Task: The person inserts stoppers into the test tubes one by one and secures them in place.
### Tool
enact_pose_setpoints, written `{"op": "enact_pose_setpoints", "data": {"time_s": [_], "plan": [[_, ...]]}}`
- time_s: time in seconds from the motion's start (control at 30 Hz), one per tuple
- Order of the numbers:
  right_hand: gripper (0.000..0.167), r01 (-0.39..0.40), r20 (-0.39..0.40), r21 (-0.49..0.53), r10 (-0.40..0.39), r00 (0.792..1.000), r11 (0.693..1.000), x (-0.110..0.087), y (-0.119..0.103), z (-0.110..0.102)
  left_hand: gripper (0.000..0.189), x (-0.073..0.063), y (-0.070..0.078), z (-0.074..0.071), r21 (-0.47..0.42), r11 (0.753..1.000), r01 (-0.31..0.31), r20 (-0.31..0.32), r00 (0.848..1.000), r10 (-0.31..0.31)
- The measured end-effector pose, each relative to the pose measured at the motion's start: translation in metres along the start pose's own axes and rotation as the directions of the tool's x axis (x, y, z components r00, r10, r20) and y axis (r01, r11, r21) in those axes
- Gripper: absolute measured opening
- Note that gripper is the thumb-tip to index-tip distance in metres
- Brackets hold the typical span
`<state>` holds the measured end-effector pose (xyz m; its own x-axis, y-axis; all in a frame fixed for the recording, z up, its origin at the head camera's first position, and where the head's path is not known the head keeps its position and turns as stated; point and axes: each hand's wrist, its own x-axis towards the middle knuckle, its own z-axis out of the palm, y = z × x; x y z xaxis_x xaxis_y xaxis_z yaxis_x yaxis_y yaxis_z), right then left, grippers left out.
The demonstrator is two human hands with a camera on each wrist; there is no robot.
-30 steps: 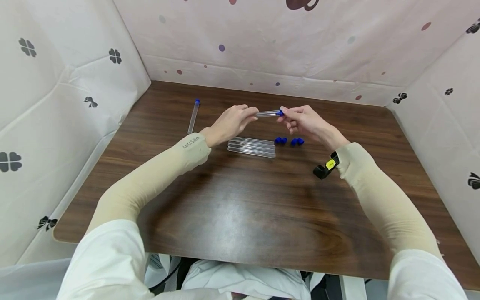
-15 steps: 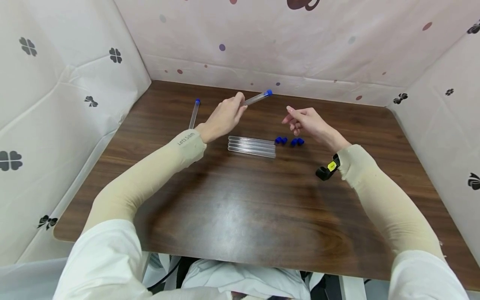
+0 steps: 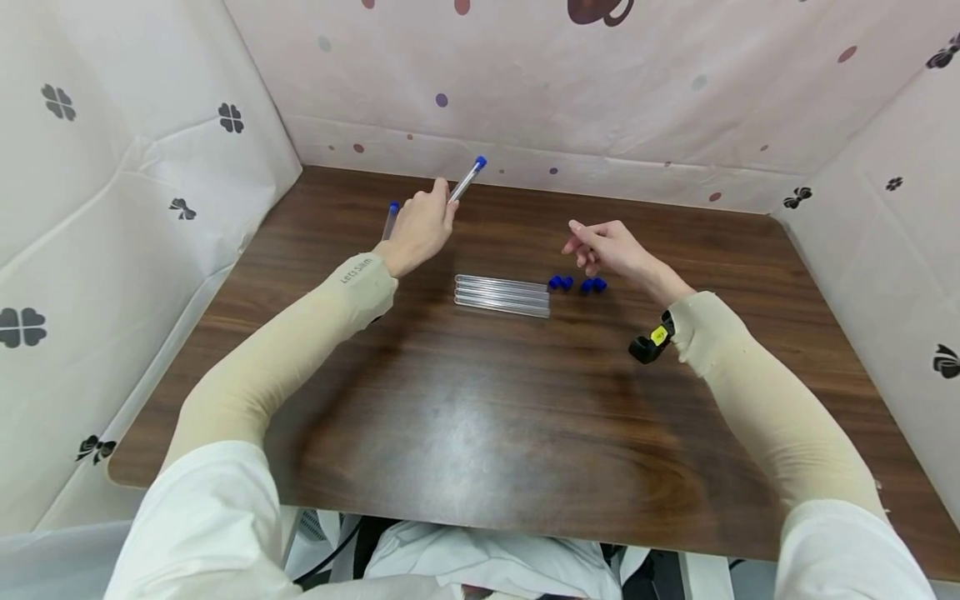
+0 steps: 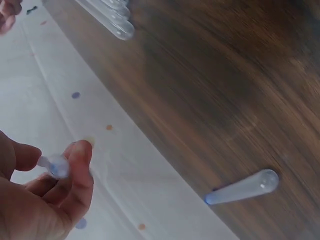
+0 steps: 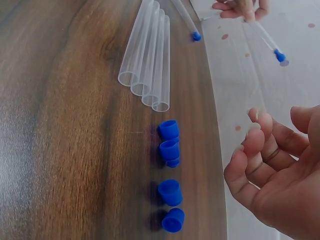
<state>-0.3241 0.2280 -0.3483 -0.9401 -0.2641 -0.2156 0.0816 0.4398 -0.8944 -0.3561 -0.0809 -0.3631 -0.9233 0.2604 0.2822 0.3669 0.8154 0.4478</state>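
My left hand (image 3: pixel 422 227) pinches a clear test tube (image 3: pixel 465 182) with a blue cap on its upper end, held tilted above the back of the table. In the left wrist view the rounded end of that tube (image 4: pixel 58 167) shows between thumb and fingers. Beside the hand a second capped tube (image 4: pixel 245 188) lies on the table, partly hidden by the hand in the head view. My right hand (image 3: pixel 609 248) hovers with loosely bent fingers and nothing in them. Nearest to it are several loose blue caps (image 5: pixel 171 192) on the table.
Several uncapped clear tubes (image 3: pixel 501 296) lie side by side left of the caps, their open ends towards them. A patterned white cloth wall (image 3: pixel 555 108) stands behind the brown wooden table (image 3: pixel 465 417), with more cloth at both sides.
The right hand has let go of the cap end of the tube and drawn slightly away. My left hand has carried the capped tube leftward, its cap end swinging upward.
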Motion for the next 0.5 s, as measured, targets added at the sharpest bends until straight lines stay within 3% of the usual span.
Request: {"op": "enact_pose_setpoints", "data": {"time_s": [0.23,0.5], "plan": [[0.051,0.020,-0.023,-0.045,-0.021,1.000,0.999,0.008,0.015,-0.004,0.027,0.006,-0.020,0.000,0.159,0.981,0.112,0.009,0.993,-0.115],[0.049,0.029,-0.024,-0.064,-0.031,0.999,0.998,0.008,0.017,-0.004,0.030,0.012,-0.039,-0.003,0.190,0.955,0.228,0.043,0.970,-0.240]]}}
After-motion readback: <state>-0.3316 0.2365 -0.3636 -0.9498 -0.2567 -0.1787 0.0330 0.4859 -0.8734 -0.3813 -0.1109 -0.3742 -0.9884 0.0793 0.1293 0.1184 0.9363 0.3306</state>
